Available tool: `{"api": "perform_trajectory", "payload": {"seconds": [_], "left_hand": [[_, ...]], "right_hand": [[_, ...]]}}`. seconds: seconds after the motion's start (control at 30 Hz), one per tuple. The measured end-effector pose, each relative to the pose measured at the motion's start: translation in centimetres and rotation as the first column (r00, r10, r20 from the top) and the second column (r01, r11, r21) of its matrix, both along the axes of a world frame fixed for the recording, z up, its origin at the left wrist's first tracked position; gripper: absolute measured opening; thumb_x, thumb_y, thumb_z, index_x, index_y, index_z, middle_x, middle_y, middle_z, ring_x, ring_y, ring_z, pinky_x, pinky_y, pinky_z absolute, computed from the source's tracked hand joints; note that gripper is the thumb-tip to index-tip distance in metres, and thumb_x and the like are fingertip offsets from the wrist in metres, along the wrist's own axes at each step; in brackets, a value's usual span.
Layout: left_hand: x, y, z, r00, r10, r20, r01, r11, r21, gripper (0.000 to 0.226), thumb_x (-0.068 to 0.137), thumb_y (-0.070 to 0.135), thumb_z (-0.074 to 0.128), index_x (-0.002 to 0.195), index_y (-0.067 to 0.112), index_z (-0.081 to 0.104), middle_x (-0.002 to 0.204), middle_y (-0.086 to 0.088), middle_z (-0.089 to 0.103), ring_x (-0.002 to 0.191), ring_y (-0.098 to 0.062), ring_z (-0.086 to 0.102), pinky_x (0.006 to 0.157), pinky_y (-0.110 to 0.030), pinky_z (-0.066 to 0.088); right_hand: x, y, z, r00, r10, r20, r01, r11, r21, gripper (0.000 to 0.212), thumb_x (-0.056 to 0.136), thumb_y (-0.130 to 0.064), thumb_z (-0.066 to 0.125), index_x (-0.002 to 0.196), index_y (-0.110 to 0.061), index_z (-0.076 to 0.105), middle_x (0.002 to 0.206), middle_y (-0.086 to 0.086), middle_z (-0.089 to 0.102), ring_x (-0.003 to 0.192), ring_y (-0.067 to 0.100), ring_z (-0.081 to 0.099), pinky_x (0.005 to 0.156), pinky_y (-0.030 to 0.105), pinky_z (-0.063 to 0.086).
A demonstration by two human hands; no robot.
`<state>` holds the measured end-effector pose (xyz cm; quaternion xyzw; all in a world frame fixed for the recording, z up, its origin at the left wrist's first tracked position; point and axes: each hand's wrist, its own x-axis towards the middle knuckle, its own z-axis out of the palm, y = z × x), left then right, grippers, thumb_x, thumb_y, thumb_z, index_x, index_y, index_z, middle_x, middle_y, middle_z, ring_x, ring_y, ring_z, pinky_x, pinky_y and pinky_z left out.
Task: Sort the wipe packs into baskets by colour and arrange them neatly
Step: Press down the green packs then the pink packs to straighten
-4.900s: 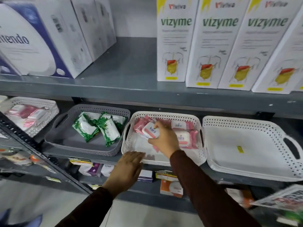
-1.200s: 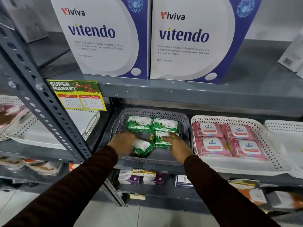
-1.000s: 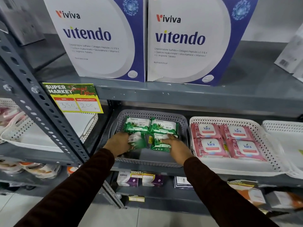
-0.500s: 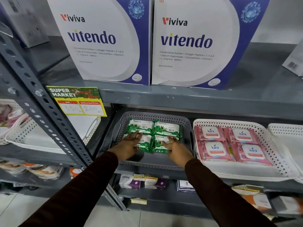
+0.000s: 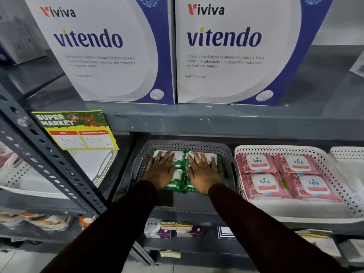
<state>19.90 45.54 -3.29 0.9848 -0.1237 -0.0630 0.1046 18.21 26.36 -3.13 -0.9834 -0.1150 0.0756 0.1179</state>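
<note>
Under the shelf with the big white boxes (image 5: 226, 48), the grey basket (image 5: 187, 145) is where the action is right now. Four green wipe packs (image 5: 178, 181) are laid in a two-by-two block inside it, and they're being pressed flat by both hands. The left hand (image 5: 160, 171) is spread palm-down on the block's left half, the right hand (image 5: 203, 172) on its right half, fingers apart and nothing gripped. Just right of the grey basket, the white basket (image 5: 334, 170) is already filled with four pink wipe packs (image 5: 283, 177) squared up neatly. So the tidying step looks basically finished; next, both hands probably just get lifted off gently so nothing gets nudged.
</note>
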Motion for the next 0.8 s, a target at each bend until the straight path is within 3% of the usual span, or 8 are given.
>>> {"api": "perform_trajectory", "payload": {"seconds": [0.17, 0.27, 0.37, 0.47, 0.53, 0.6, 0.7, 0.8], "left_hand": [[0.3, 0.0, -1.3, 0.998, -0.005, 0.065, 0.003, 1.000, 0.028, 0.057, 0.102, 0.038, 0.022, 0.155, 0.024, 0.004, 0.163, 0.005, -0.003, 0.148, -0.023, -0.008, 0.119, -0.047, -0.002], [0.6, -0.1, -1.0, 0.999, 0.012, 0.051, -0.018, 0.993, 0.114, 0.057, 0.103, 0.039, 0.020, 0.155, 0.023, 0.003, 0.163, 0.004, -0.003, 0.148, -0.023, -0.006, 0.119, -0.048, 0.000], [0.4, -1.9, 0.9, 0.998, 0.067, 0.009, -0.067, 0.965, 0.253, 0.057, 0.104, 0.038, 0.019, 0.155, 0.017, 0.005, 0.164, -0.001, -0.001, 0.149, -0.026, -0.002, 0.119, -0.045, 0.002], [-0.6, -6.7, 3.0, 0.995, 0.061, 0.073, -0.066, 0.996, 0.059, 0.059, 0.104, 0.036, 0.021, 0.153, 0.006, 0.009, 0.162, -0.014, 0.008, 0.148, -0.032, 0.002, 0.118, -0.041, 0.002], [-1.7, -11.5, 3.8, 0.976, -0.006, 0.216, 0.044, 0.984, -0.174, 0.058, 0.102, 0.034, 0.026, 0.149, 0.000, 0.024, 0.156, -0.021, 0.026, 0.145, -0.038, 0.019, 0.117, -0.042, 0.012], [-2.9, -17.0, 4.4, 0.942, -0.101, 0.319, 0.192, 0.944, -0.268, 0.061, 0.098, 0.036, 0.025, 0.145, -0.002, 0.035, 0.150, -0.023, 0.037, 0.140, -0.040, 0.031, 0.115, -0.044, 0.020], [-3.9, -24.7, 3.9, 0.929, -0.207, 0.307, 0.295, 0.914, -0.277, 0.059, 0.099, 0.034, 0.028, 0.151, 0.006, 0.024, 0.158, -0.011, 0.026, 0.147, -0.028, 0.016, 0.119, -0.038, 0.009], [-3.6, -29.9, 2.5, 0.946, -0.213, 0.245, 0.263, 0.944, -0.197, 0.057, 0.102, 0.031, 0.029, 0.154, 0.011, 0.014, 0.163, -0.003, 0.010, 0.149, -0.023, 0.005, 0.120, -0.043, 0.003]], "right_hand": [[0.3, 0.3, -1.1, 0.999, -0.016, 0.037, 0.017, 1.000, -0.020, 0.061, 0.100, -0.049, 0.010, 0.156, -0.027, -0.001, 0.166, -0.002, -0.005, 0.152, 0.022, -0.011, 0.119, 0.056, -0.010], [0.7, 0.3, -0.7, 1.000, -0.007, -0.030, 0.007, 1.000, -0.007, 0.061, 0.100, -0.049, 0.012, 0.156, -0.027, 0.001, 0.166, -0.001, -0.006, 0.152, 0.022, -0.012, 0.119, 0.056, -0.011], [0.3, -1.2, 1.6, 0.990, 0.040, -0.136, -0.013, 0.981, 0.193, 0.060, 0.103, -0.046, 0.019, 0.156, -0.021, 0.006, 0.166, 0.003, -0.007, 0.151, 0.023, -0.013, 0.121, 0.050, -0.010], [-1.7, -5.9, 3.9, 0.993, -0.016, 0.118, -0.036, 0.904, 0.426, 0.058, 0.101, -0.041, 0.021, 0.154, -0.018, 0.023, 0.165, 0.006, 0.010, 0.152, 0.024, -0.004, 0.122, 0.043, -0.006], [-3.3, -11.3, 4.3, 0.967, -0.095, 0.235, -0.023, 0.890, 0.456, 0.055, 0.099, -0.038, 0.022, 0.150, -0.021, 0.035, 0.162, 0.004, 0.021, 0.152, 0.023, 0.006, 0.122, 0.042, -0.001], [-4.4, -17.9, 3.4, 0.946, -0.206, 0.251, 0.074, 0.890, 0.450, 0.052, 0.098, -0.035, 0.025, 0.145, -0.022, 0.043, 0.159, 0.004, 0.029, 0.151, 0.023, 0.014, 0.121, 0.039, 0.002], [-4.7, -27.7, 1.8, 0.909, -0.345, 0.233, 0.277, 0.919, 0.280, 0.061, 0.094, -0.041, 0.017, 0.143, -0.019, 0.046, 0.158, 0.008, 0.033, 0.150, 0.029, 0.020, 0.122, 0.048, 0.009], [-4.1, -33.5, 1.2, 0.904, -0.398, 0.153, 0.369, 0.910, 0.188, 0.065, 0.092, -0.040, 0.017, 0.149, -0.016, 0.036, 0.162, 0.009, 0.023, 0.152, 0.027, 0.010, 0.123, 0.048, 0.005]]}}
